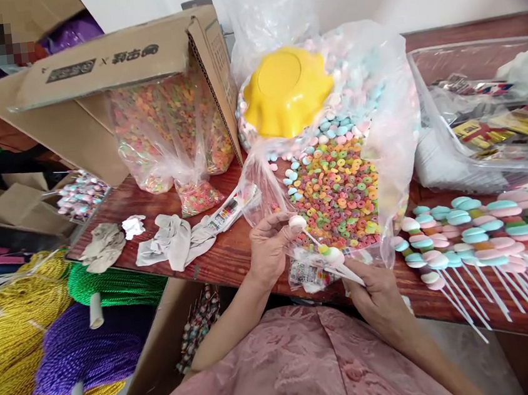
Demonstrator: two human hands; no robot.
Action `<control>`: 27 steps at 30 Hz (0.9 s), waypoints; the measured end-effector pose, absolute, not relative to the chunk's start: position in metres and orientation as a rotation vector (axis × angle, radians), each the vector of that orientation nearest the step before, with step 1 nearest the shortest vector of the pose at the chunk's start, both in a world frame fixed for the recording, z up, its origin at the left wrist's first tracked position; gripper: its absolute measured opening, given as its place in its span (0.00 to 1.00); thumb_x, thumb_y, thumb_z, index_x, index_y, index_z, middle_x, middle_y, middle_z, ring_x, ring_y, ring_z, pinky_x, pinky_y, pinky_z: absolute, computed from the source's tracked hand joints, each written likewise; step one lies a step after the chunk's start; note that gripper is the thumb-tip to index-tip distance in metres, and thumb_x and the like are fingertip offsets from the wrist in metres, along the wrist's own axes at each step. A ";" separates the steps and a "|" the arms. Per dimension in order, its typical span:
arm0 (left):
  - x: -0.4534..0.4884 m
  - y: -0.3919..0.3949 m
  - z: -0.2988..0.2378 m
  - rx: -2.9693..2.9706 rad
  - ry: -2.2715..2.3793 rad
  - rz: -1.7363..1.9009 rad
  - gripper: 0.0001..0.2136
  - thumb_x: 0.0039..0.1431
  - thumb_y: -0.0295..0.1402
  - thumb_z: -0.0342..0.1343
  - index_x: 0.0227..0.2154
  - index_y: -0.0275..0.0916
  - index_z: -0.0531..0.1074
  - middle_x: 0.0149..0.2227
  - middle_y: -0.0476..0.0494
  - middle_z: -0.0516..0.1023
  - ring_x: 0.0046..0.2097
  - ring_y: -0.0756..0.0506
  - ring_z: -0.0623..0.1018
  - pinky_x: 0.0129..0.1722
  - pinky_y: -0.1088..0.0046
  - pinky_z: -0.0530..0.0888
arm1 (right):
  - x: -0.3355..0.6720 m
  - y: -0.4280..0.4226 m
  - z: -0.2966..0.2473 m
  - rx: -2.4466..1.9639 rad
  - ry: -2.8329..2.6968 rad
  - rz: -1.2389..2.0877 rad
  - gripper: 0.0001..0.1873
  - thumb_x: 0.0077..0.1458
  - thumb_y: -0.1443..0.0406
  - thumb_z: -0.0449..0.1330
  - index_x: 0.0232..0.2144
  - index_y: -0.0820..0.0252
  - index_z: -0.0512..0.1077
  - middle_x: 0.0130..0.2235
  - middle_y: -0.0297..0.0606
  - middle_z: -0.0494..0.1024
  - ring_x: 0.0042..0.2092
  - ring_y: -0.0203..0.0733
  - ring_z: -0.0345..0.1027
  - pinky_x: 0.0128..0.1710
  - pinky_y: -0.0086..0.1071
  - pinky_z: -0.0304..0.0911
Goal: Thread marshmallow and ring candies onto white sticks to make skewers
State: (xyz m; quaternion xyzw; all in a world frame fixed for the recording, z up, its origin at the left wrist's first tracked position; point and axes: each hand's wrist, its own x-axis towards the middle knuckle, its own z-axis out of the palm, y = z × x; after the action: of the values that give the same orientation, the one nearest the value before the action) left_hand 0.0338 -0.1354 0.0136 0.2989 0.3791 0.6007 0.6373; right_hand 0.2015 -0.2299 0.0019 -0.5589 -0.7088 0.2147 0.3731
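My left hand (269,247) is pinched on a pale pink round candy (297,222) at the tip of a thin white stick (313,239). My right hand (377,289) grips the lower end of that stick, which carries a green and white candy (329,252). Both hands hover over the front edge of a wooden table (223,258). Just behind them lies an open clear plastic bag (389,134) with colourful ring candies (339,193) and pastel round candies (345,120). An upturned yellow bowl (285,91) rests on the pastel candies.
Finished candy sticks (480,237) lie in rows at the right. A cardboard box (104,70) with a bag of ring candies (172,132) stands at the back left. Crumpled gloves (174,241) lie on the table. Yellow, green and purple cord bundles (48,346) sit lower left.
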 end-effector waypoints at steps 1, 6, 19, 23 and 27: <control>0.034 -0.135 0.013 0.692 0.869 1.387 0.14 0.32 0.30 0.74 0.27 0.40 0.80 0.30 0.50 0.82 0.34 0.51 0.79 0.39 0.73 0.76 | 0.202 -0.230 -0.001 -1.438 -1.831 0.545 0.14 0.59 0.69 0.48 0.29 0.58 0.72 0.25 0.34 0.75 0.24 0.36 0.64 0.26 0.29 0.60; 0.035 -0.136 0.008 0.783 0.851 1.446 0.15 0.33 0.29 0.74 0.28 0.40 0.80 0.32 0.49 0.83 0.35 0.50 0.79 0.40 0.73 0.76 | 0.205 -0.234 -0.011 -1.430 -1.811 0.486 0.15 0.58 0.71 0.49 0.37 0.59 0.75 0.28 0.34 0.78 0.25 0.37 0.68 0.27 0.28 0.62; 0.039 -0.137 0.007 0.803 0.880 1.447 0.15 0.33 0.31 0.75 0.29 0.41 0.80 0.33 0.50 0.82 0.37 0.49 0.80 0.43 0.71 0.77 | 0.211 -0.239 -0.013 -1.432 -1.795 0.454 0.17 0.50 0.75 0.48 0.30 0.57 0.74 0.26 0.32 0.77 0.23 0.36 0.66 0.25 0.28 0.60; 0.038 -0.139 0.000 0.941 0.863 1.506 0.12 0.38 0.30 0.74 0.30 0.42 0.80 0.34 0.49 0.83 0.38 0.49 0.80 0.43 0.71 0.77 | 0.210 -0.239 -0.013 -1.427 -1.838 0.473 0.21 0.49 0.76 0.46 0.36 0.58 0.76 0.31 0.34 0.81 0.28 0.37 0.71 0.28 0.28 0.62; 0.036 -0.140 -0.003 1.217 0.873 1.552 0.08 0.45 0.29 0.70 0.30 0.42 0.80 0.35 0.48 0.83 0.40 0.48 0.81 0.46 0.69 0.77 | 0.210 -0.241 -0.014 -1.448 -1.803 0.465 0.21 0.50 0.76 0.48 0.38 0.57 0.77 0.29 0.34 0.80 0.27 0.38 0.71 0.28 0.28 0.63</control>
State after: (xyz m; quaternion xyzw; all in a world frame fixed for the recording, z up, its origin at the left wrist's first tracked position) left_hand 0.0358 -0.1398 -0.0034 0.4971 0.3566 0.6343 0.4727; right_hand 0.2103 -0.2406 -0.0142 -0.5676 -0.7065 0.1821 0.3816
